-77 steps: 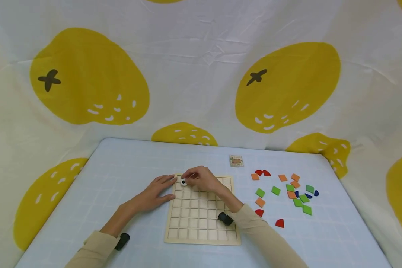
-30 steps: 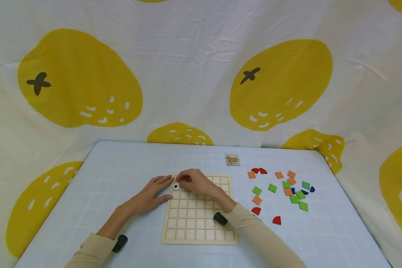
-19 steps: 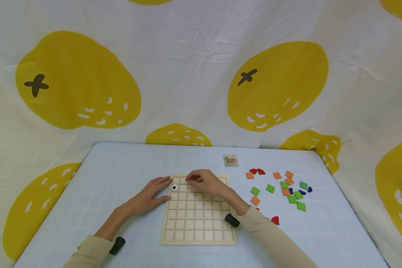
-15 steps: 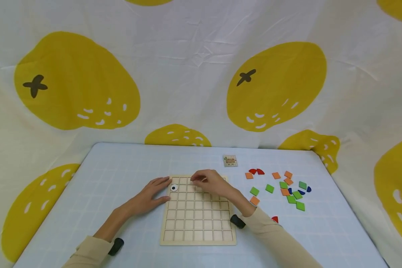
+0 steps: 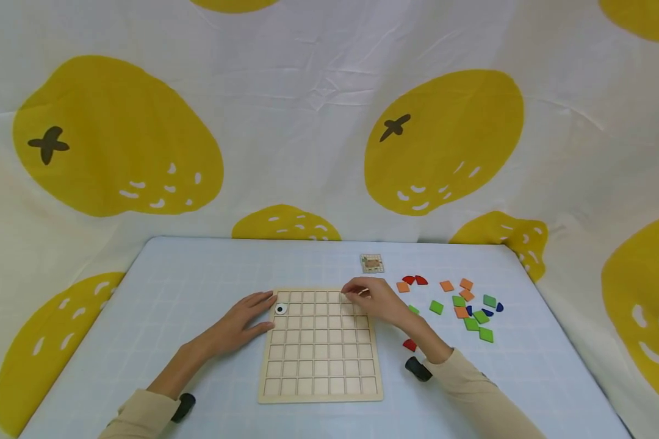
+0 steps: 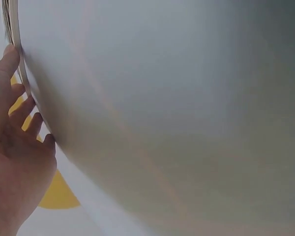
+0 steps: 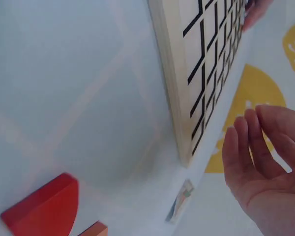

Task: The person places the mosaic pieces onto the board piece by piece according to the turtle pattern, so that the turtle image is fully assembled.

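A wooden grid board (image 5: 321, 352) lies flat on the table. In its leftmost column, second row from the far edge, sits a round white piece with a black dot (image 5: 280, 309). My left hand (image 5: 241, 321) rests at the board's left edge; in the left wrist view, thumb and fingertips touch that edge. Over the board's far right corner hovers my right hand (image 5: 378, 301), fingers loosely bent. Nothing shows between thumb and fingers of the right hand (image 7: 270, 172) in the right wrist view, where it is apart from the board.
Beyond the board lies a small picture card (image 5: 372, 263). To the right are scattered several orange squares (image 5: 446, 286), green tiles (image 5: 486, 335), blue rounded pieces (image 5: 500, 307) and red quarter-circles (image 5: 410, 346). A fruit-print cloth (image 5: 307, 152) hangs behind the table.
The right hand set the round white piece into the second-row cell at the left, let go of it, and moved right across the board. The left hand stays at the board's edge.
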Demonstrator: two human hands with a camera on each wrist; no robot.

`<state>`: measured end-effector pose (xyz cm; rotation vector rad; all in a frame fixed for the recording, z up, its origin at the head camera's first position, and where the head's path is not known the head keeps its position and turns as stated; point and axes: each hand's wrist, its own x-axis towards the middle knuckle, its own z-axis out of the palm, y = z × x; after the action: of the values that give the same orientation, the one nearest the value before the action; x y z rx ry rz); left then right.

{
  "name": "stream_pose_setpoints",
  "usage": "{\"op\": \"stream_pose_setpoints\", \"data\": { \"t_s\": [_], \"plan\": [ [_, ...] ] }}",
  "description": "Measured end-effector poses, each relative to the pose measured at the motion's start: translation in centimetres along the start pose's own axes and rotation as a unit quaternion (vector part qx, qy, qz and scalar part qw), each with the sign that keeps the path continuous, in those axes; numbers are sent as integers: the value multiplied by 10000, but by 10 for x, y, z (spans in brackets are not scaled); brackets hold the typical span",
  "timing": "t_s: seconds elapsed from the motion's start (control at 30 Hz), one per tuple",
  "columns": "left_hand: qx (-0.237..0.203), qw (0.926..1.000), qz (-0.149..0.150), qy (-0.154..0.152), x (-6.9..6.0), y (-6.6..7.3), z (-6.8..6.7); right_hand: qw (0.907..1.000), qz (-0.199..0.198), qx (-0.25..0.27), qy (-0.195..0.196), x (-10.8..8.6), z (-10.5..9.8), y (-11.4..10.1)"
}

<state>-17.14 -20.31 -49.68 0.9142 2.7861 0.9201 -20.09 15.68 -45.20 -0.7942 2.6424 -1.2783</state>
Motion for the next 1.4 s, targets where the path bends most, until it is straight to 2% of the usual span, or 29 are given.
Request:
{"op": "stream_pose_setpoints", "data": {
  "t_s": [0.2, 0.47, 0.8, 0.97, 1.17, 1.4],
  "plan": [
    [6, 9999, 95, 90, 1, 0, 0, 9992, 301, -27, 260, -17, -12, 10],
    [-41, 10000, 29, 70, 0, 1, 0, 9944, 685, -366, 711, -37, -27, 24],
    [-34, 9999, 71, 125, 1, -2, 2, 9890, 828, -561, 1090, -65, -45, 44],
    [-51, 9999, 26, 120, 0, -2, 2, 9832, 1083, -712, 1286, -77, -51, 49],
    [-77, 9999, -3, 112, 0, 0, 1, 9803, 1189, -960, 1255, -88, -56, 54],
    [-88, 9999, 7, 61, 2, -2, 2, 9823, 1366, -966, 839, -97, -55, 59]
  ]
}}
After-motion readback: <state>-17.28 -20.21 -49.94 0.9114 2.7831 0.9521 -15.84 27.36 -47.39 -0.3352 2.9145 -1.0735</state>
